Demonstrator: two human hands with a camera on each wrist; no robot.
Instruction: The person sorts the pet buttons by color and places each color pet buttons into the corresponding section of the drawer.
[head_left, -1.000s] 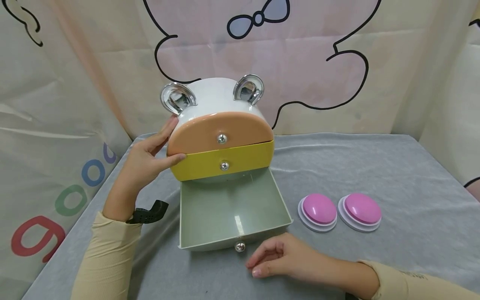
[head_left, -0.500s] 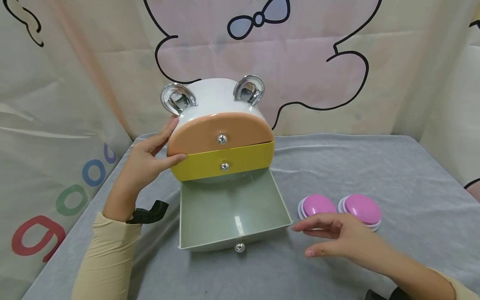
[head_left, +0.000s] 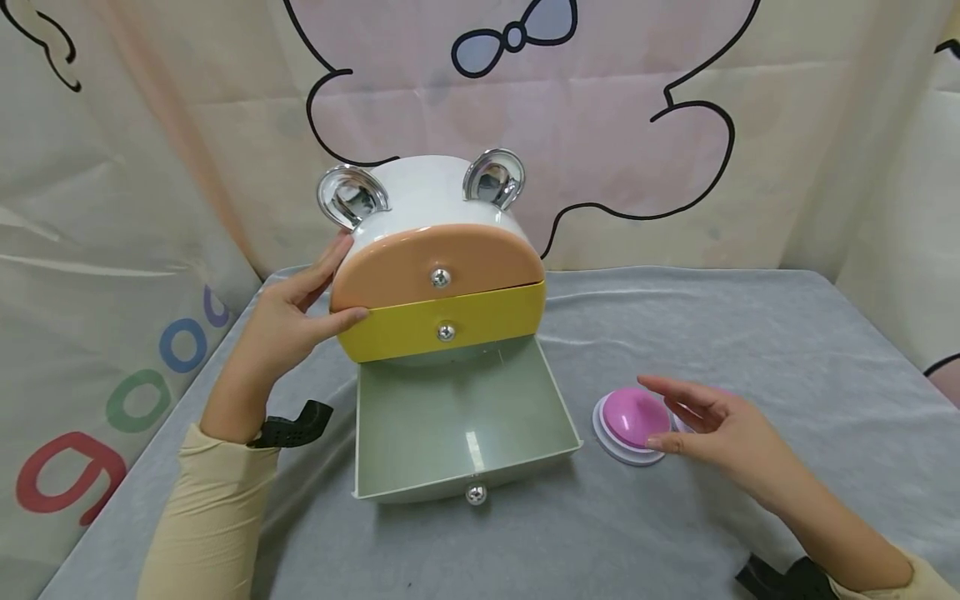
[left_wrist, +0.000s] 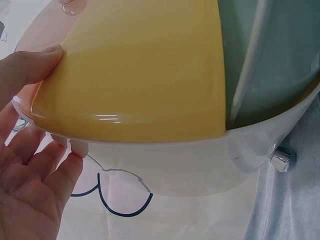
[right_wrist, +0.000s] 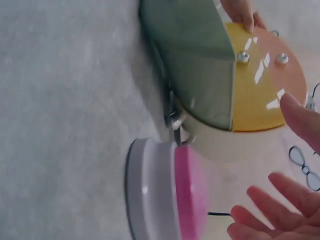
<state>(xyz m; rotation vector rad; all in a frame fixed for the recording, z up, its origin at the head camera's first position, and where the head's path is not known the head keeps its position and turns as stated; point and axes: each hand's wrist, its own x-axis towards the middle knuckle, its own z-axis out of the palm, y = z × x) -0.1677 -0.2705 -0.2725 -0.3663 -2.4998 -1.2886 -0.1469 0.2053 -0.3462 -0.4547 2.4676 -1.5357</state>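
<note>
A small drawer cabinet (head_left: 427,190) with a white body and chrome ears stands on the table. Its orange drawer (head_left: 390,271) and yellow drawer (head_left: 495,312) are closed, while the green bottom drawer (head_left: 457,408) is pulled out, with nothing in it. My left hand (head_left: 281,329) holds the cabinet's left side, thumb on the yellow front (left_wrist: 145,80) and fingers along the white side. To the right, my right hand (head_left: 727,433) hovers with fingers spread, thumb tip overlapping the left pink push button (head_left: 632,417). The second pink button is mostly hidden behind that hand.
A grey cloth (head_left: 480,558) covers the table. Behind it hangs a printed curtain (head_left: 637,150), and another cloth with coloured letters (head_left: 71,475) hangs at the left. The open drawer's silver knob (head_left: 476,494) juts toward the front.
My right hand has moved right and away from me, from beside the green drawer's knob to the pink buttons, and its fingers have spread. The left hand stays on the cabinet.
</note>
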